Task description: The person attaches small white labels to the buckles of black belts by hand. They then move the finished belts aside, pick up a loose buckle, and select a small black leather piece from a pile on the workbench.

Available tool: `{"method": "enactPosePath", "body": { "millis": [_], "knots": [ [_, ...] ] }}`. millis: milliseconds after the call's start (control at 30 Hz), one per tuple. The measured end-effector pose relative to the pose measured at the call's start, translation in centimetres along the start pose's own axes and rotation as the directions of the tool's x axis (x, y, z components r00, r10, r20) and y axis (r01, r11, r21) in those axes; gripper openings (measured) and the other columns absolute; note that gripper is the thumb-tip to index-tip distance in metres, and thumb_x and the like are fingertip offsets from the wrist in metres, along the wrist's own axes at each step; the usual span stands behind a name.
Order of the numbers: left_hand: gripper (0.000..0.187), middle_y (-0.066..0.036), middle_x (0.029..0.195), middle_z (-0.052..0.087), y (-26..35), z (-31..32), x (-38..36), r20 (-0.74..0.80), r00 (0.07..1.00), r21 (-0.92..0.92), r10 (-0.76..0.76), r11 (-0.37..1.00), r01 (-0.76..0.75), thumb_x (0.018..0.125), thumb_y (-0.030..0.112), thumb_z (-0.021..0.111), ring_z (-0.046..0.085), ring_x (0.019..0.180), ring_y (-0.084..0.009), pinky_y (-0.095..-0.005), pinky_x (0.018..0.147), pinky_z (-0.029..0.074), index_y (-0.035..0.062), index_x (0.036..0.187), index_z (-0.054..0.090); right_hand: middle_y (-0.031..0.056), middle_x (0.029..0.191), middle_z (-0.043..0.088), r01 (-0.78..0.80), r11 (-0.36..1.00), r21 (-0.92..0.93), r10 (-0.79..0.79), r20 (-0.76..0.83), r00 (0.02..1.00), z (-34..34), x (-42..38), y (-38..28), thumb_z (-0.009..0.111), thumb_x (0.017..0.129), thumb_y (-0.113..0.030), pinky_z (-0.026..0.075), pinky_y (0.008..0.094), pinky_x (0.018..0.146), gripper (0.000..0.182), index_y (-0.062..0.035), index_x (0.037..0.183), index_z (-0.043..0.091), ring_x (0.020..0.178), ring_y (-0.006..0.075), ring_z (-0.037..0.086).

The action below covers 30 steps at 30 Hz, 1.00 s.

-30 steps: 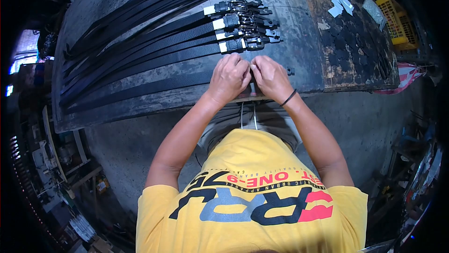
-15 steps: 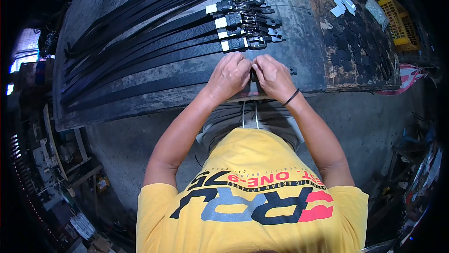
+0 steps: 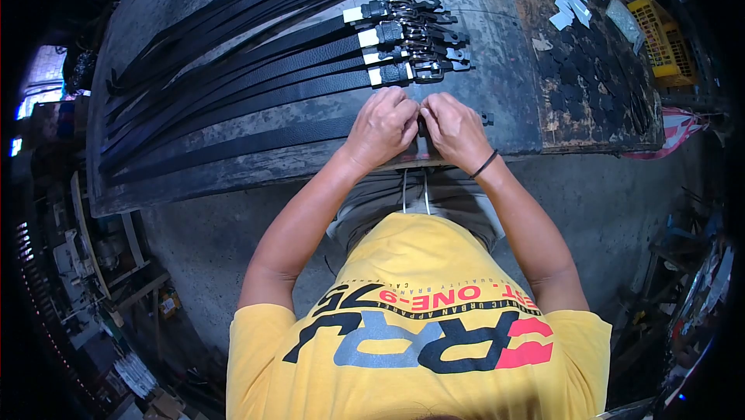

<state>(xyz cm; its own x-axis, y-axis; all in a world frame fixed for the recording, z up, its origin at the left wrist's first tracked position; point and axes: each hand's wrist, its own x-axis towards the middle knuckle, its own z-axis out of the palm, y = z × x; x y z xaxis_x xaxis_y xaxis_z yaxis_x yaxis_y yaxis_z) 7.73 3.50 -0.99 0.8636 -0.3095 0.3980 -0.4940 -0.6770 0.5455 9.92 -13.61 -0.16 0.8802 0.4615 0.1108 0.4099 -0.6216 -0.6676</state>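
Observation:
My left hand (image 3: pixel 382 126) and my right hand (image 3: pixel 456 131) meet knuckle to knuckle at the near edge of a dark worktable (image 3: pixel 497 78). Both close on the end of a black belt (image 3: pixel 233 144) whose strap runs off to the left along the table. A small dark part of the buckle (image 3: pixel 485 119) sticks out to the right of my right hand; the rest is hidden under my fingers. A black band sits on my right wrist.
Several finished black belts (image 3: pixel 256 71) with white tags and metal buckles (image 3: pixel 427 36) lie in a row behind my hands. Small dark leather pieces (image 3: pixel 590 78), white tags and a yellow crate (image 3: pixel 663 36) sit at the right. Workshop clutter lies below at the left.
Both hands stay together on the belt end, shifting only slightly; the view has moved a little.

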Motion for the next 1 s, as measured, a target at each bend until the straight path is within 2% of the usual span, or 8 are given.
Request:
{"method": "enactPosePath", "body": {
  "millis": [433,733,800,1000],
  "knots": [
    [0.010,-0.013,0.082,0.056,0.08,0.32,-0.03,-0.032,0.999,0.025,-0.009,1.000,0.009,0.071,0.003,0.065,0.056,0.078,-0.0316,-0.0406,0.072,0.047,0.0010,0.078,0.059,0.0179,0.089,0.061,-0.039,0.999,-0.009,0.039,0.018,0.999,0.02,0.04,-0.01,0.052,0.091,-0.019,0.047,0.0513,0.068,0.014,-0.0056,0.091,0.055,0.080,0.0417,0.060],
    [0.012,-0.013,0.083,0.057,0.09,0.27,-0.13,-0.026,0.999,-0.041,-0.030,0.999,0.029,0.071,0.001,0.065,0.057,0.078,-0.0314,-0.0398,0.072,0.048,0.0008,0.083,0.062,0.0173,0.085,0.060,0.026,1.000,-0.001,-0.026,-0.008,1.000,0.07,-0.09,0.17,0.054,0.089,-0.016,0.047,0.0510,0.067,0.010,-0.0055,0.089,0.054,0.078,0.0406,0.060],
    [0.012,-0.013,0.083,0.058,0.15,0.40,-0.19,-0.030,0.999,-0.062,-0.038,0.997,0.036,0.072,0.001,0.064,0.057,0.079,-0.0311,-0.0395,0.072,0.048,0.0007,0.084,0.063,0.0168,0.083,0.059,0.093,0.996,-0.003,-0.093,-0.045,0.995,0.25,-0.32,0.39,0.055,0.087,-0.014,0.048,0.0500,0.065,0.009,-0.0056,0.088,0.054,0.076,0.0396,0.060],
    [0.011,-0.013,0.085,0.059,0.15,0.47,-0.24,-0.032,0.996,-0.144,-0.084,0.987,0.078,0.077,0.002,0.064,0.059,0.081,-0.0308,-0.0380,0.072,0.048,0.0001,0.088,0.065,0.0162,0.083,0.059,0.094,0.996,-0.005,-0.094,-0.064,0.993,0.33,-0.45,0.49,0.055,0.087,-0.014,0.048,0.0489,0.065,0.009,-0.0058,0.087,0.054,0.076,0.0387,0.060]
  ]
}}
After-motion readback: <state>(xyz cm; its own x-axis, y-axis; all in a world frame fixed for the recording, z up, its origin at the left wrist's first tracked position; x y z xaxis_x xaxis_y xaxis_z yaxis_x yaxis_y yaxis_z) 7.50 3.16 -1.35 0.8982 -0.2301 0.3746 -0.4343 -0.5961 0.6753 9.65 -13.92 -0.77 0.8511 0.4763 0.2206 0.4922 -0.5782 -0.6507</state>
